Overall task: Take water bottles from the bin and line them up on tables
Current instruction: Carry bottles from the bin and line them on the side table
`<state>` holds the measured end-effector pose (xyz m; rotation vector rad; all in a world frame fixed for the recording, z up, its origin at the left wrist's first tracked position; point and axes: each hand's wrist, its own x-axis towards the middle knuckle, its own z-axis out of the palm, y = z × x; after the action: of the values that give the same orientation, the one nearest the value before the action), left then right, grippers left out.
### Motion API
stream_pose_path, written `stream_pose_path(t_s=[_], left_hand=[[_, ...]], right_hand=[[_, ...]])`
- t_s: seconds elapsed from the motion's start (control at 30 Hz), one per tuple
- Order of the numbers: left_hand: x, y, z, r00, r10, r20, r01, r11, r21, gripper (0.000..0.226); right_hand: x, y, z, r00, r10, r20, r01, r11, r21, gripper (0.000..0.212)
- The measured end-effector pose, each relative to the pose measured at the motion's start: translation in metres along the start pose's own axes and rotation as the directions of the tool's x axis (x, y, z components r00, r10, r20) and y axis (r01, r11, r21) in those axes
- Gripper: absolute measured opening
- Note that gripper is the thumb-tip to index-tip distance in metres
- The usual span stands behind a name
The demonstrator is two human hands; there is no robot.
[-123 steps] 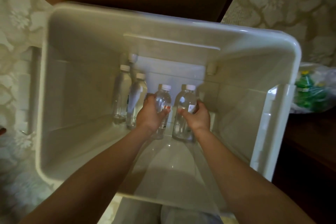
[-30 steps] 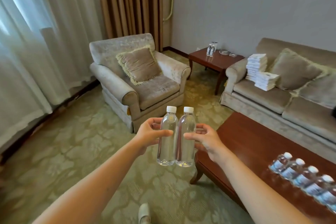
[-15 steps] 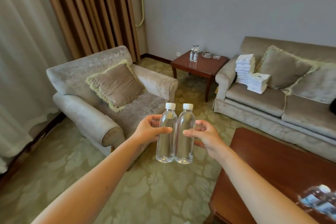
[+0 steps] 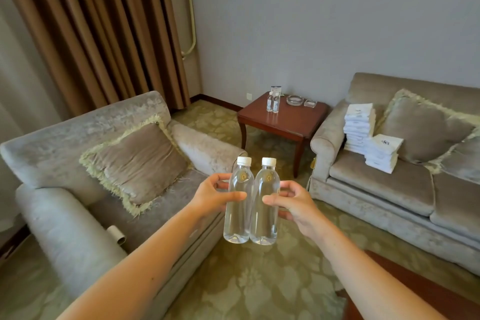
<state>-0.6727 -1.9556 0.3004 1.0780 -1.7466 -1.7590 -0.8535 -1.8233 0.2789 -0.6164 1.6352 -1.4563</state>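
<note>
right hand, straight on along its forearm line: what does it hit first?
Likely the left bottle, held by the left hand. The right hand points forward and inward, and its own right bottle looks pressed against that one. Beyond is the armchair, depth unclear.

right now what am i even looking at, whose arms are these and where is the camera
There is no machine here. These are a person's two bare arms, seen by one camera worn on their head, which looks forward and down. The left hand grips the left bottle and the right hand grips the right bottle. Both are clear, white-capped water bottles, held upright side by side in the air above the carpet. Ahead stands a small side table with two more bottles and a glass ashtray on it. An armchair is on the left, and a sofa with a stack of white folded items is on the right. A corner of a dark wooden table shows at the bottom right.
</note>
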Motion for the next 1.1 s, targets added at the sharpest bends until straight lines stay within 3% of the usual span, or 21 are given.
stream_pose_path(t_s=[0.17, 0.3, 0.4, 0.57, 0.83, 1.1], left_hand=[[0.092, 0.024, 0.016, 1.000, -0.007, 0.011, 0.008, 1.000, -0.026, 0.060], [0.171, 0.037, 0.029, 0.999, -0.016, 0.047, 0.017, 0.999, -0.029, 0.057], [0.240, 0.043, 0.041, 0.997, -0.017, 0.072, 0.019, 1.000, -0.022, 0.057], [0.370, 0.062, 0.063, 0.992, 0.003, 0.128, 0.006, 0.997, -0.072, 0.053], [0.589, 0.125, 0.092, 0.975, 0.009, 0.223, -0.001, 0.999, -0.037, 0.058], [0.744, 0.152, 0.137, 0.960, -0.038, 0.277, 0.031, 0.999, 0.028, 0.058]], right_hand=[[0.089, -0.031, -0.024, 1.000, 0.016, 0.003, -0.015, 0.999, -0.037, 0.079], [0.159, -0.046, -0.045, 0.999, 0.037, -0.014, -0.037, 0.999, -0.019, 0.064], [0.217, -0.054, -0.063, 0.997, 0.047, -0.054, -0.048, 0.999, -0.018, 0.072], [0.336, -0.079, -0.093, 0.993, 0.043, -0.111, -0.042, 0.999, 0.006, 0.054], [0.519, -0.142, -0.140, 0.972, 0.042, -0.230, -0.028, 0.998, 0.063, 0.053], [0.658, -0.167, -0.193, 0.959, 0.097, -0.267, -0.074, 0.993, 0.093, 0.051]])
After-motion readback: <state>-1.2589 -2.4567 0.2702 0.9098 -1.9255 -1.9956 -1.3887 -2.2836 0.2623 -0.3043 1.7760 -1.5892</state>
